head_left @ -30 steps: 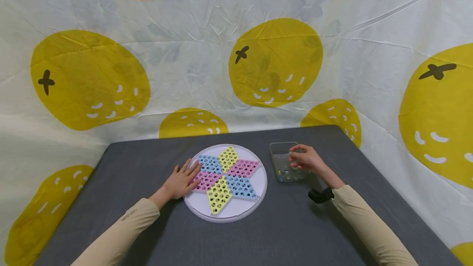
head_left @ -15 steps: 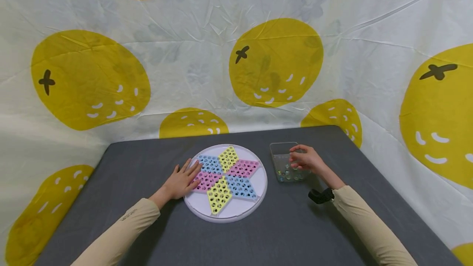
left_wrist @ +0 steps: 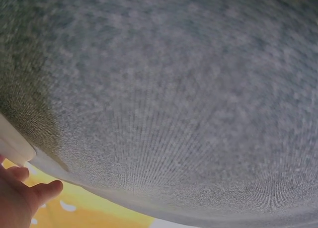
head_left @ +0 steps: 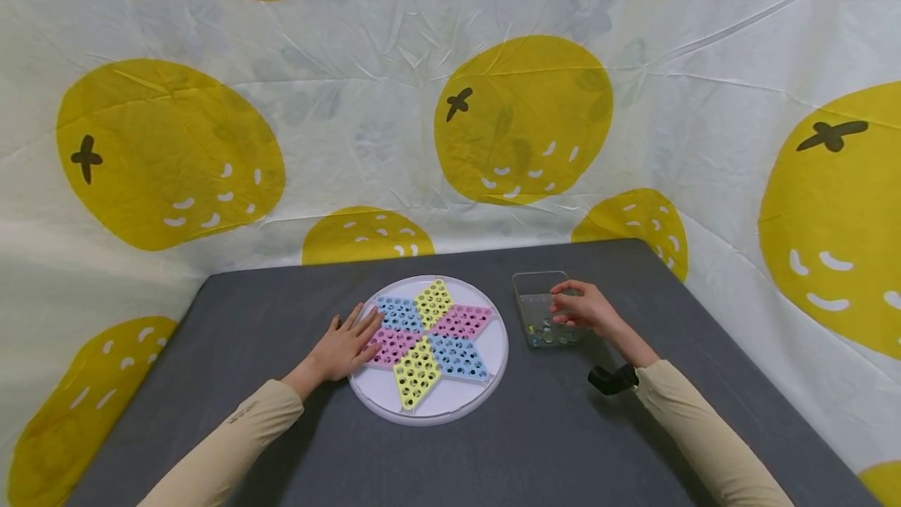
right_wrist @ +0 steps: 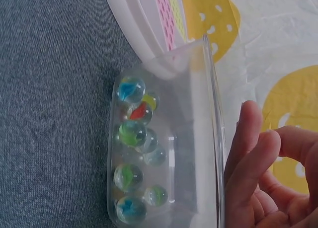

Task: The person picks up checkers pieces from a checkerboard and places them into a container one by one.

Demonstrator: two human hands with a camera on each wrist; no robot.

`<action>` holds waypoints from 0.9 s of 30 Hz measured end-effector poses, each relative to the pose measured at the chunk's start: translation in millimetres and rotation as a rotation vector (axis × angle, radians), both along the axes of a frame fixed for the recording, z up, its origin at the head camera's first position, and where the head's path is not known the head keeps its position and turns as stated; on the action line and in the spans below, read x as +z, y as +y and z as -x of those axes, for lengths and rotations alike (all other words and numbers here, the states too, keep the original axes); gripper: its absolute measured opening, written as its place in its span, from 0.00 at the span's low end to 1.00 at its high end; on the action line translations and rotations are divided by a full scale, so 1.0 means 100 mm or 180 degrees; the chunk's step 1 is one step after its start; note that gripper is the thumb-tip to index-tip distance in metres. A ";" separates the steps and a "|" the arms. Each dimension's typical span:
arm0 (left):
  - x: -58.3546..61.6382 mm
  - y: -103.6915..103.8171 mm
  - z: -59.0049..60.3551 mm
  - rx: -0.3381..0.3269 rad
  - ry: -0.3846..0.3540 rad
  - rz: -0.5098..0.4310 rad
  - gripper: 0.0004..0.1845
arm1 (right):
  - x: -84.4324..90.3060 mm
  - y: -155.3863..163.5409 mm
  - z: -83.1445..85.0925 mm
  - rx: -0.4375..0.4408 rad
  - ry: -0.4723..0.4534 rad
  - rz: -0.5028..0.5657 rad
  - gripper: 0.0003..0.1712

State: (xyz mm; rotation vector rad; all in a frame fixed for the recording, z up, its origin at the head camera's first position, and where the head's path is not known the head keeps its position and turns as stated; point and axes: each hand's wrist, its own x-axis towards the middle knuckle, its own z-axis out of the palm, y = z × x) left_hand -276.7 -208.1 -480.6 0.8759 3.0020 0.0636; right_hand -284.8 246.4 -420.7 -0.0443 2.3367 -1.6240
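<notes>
A Chinese checkers board (head_left: 457, 401), round and white with a star of pink, yellow and blue holed sections, lies on the table. My left hand (head_left: 345, 350) rests on its left side, palm down with fingers spread. In the left wrist view only part of that hand (left_wrist: 22, 195) shows, beside the board's rim. To the right stands a clear plastic box (head_left: 524, 307). My right hand (head_left: 584, 307) hangs over it with loosely bent fingers, nothing visible between the fingertips. Inside the box are several glass marbles (right_wrist: 131, 133) with blue, green, yellow and red swirls.
The table (head_left: 450, 460) has a dark grey cover. A white cloth (head_left: 373, 155) with large yellow fruit prints hangs behind and along the sides. A black strap (head_left: 611, 378) sits at the right wrist.
My right hand stays over the box, its fingers a little looser than before. The left hand keeps its place on the board.
</notes>
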 end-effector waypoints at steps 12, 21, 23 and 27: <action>0.05 0.01 -0.02 0.0069 -0.0109 0.0078 0.34 | 0.03 -0.11 -0.11 0.0012 -0.0024 -0.0073 0.23; 0.07 0.02 -0.02 0.0082 -0.0061 0.0116 0.34 | 0.05 -0.20 -0.15 0.0105 0.0027 -0.0064 0.25; 0.08 0.02 -0.02 0.0087 -0.0044 0.0135 0.34 | 0.04 -0.22 -0.15 0.0121 0.0037 -0.0060 0.24; 0.10 0.03 -0.02 0.0078 -0.0028 0.0167 0.33 | 0.04 -0.26 -0.17 0.0155 0.0058 -0.0063 0.25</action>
